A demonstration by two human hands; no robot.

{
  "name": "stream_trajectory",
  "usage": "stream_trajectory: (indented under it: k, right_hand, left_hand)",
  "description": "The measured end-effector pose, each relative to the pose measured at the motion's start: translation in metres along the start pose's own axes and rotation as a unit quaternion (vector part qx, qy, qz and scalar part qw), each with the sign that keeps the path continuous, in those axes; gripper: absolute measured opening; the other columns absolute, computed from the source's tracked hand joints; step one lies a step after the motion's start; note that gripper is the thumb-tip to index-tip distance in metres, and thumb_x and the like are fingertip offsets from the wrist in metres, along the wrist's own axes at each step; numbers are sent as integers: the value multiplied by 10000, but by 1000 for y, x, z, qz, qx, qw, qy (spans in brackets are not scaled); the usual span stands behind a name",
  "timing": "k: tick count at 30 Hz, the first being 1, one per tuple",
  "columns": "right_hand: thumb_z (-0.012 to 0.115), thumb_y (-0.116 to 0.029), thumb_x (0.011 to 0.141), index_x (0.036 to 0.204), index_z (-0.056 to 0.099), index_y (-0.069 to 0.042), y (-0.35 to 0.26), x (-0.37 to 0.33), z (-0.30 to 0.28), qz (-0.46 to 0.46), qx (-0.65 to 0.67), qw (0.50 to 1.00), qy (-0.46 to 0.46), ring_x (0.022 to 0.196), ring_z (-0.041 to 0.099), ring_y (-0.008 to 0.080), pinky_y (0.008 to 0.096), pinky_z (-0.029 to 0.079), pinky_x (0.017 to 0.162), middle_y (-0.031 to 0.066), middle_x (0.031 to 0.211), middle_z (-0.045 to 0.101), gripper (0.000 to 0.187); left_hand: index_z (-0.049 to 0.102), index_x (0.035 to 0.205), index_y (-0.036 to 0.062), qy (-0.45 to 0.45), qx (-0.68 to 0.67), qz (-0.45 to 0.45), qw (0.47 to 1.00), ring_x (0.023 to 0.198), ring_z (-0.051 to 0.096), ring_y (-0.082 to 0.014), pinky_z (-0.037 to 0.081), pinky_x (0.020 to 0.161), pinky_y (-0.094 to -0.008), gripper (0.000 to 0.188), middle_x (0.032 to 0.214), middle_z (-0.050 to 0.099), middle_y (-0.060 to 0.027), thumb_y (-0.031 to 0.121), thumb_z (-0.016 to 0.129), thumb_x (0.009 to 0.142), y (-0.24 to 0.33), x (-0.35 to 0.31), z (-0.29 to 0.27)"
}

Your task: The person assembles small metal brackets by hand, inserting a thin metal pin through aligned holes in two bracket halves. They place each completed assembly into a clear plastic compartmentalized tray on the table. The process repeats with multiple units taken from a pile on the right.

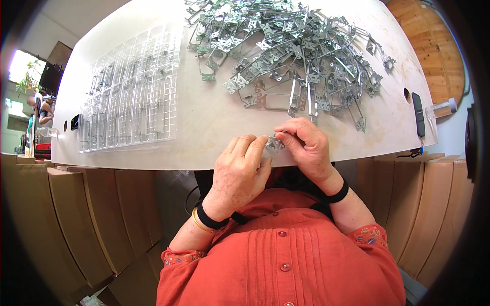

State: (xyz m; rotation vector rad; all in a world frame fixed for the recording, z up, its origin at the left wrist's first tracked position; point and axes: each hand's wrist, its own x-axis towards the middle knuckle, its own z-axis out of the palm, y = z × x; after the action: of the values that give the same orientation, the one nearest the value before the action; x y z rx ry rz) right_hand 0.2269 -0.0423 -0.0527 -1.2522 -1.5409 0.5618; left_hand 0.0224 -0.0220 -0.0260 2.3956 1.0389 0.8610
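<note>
Between my two hands, just over the table's near edge, is a small shiny metal bracket (274, 144) with holes in it. My left hand (240, 171) is closed, its thumb and fingers pinching the bracket's left side. Thumb and forefinger of my right hand (306, 148) pinch the other side from the right. My fingers cover part of the bracket. Beyond my hands lies a large tangled heap of metal brackets (301, 51) joined by thin rods.
A clear plastic compartment tray (130, 92) holding small metal parts lies on the left of the white table (204, 137). A dark phone-like device (418, 115) sits at the right edge. Cardboard boxes (92, 219) stand below on both sides. A person (45, 109) is far left.
</note>
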Motion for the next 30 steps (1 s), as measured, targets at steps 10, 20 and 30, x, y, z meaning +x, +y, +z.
stream_trajectory:
  k: [10, 20, 30]
  right_hand:
    - [777, -19, 975, 1078, 748, -29, 5, -8, -1, 32, 52, 997, 42, 869, 683, 162, 283, 547, 743, 70, 1017, 730, 107]
    - [781, -20, 963, 1064, 764, -29, 2, -3, -3, -5, 23, 1000, 5, 842, 716, 214, 312, 560, 730, 101, 993, 763, 103]
    - [799, -46, 954, 1056, 754, -37, -1, -2, -3, -11, -12, 1000, -9, 837, 725, 231, 326, 568, 722, 99, 995, 767, 112]
  left_hand:
    - [696, 1209, -5, 44, 6, -34, 998, 982, 696, -385, 576, 858, -452, 428, 1109, 701, -203, 52, 813, 801, -3, -1, 2]
    - [696, 1211, -10, 43, 18, -47, 998, 989, 694, -377, 569, 852, -456, 427, 1102, 697, -204, 49, 809, 803, -4, 2, -1]
    - [699, 1210, -13, 39, 15, -47, 998, 991, 691, -370, 568, 857, -450, 431, 1103, 699, -198, 51, 811, 799, -4, 2, 1]
